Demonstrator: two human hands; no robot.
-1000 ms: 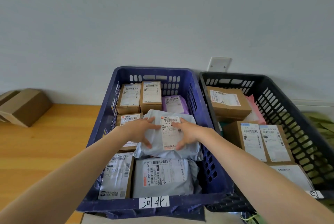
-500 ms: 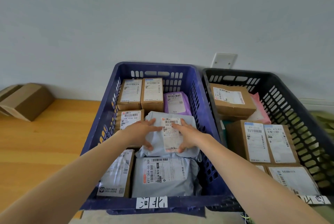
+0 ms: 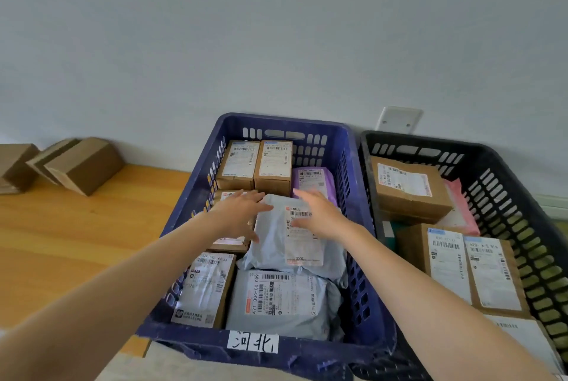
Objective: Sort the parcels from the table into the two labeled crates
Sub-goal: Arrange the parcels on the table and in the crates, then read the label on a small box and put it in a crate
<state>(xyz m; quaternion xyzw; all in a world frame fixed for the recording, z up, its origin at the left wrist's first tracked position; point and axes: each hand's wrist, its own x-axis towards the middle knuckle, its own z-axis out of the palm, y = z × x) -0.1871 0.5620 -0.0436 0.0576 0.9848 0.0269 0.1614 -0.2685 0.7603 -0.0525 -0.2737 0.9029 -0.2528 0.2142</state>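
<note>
A blue crate (image 3: 347,147) with a handwritten label on its front rim holds several brown boxes, a purple mailer and two grey mailer bags. The upper grey mailer bag (image 3: 276,245) lies in the crate's middle on top of the others. My left hand (image 3: 239,214) hovers flat over its left edge, fingers spread. Over the bag's upper right part my right hand (image 3: 319,211) is flat and open too. Neither hand grips the bag. A black crate (image 3: 498,171) at the right holds more brown boxes and a pink mailer.
Folded cardboard boxes (image 3: 80,165) lie at the back left of the wooden table (image 3: 61,242), against the wall. A white wall socket (image 3: 399,119) sits behind the two crates, which stand side by side and touch.
Both hands have let go of the upper grey mailer bag and opened flat above it; the bag now rests in the blue crate. The camera view has tilted slightly.
</note>
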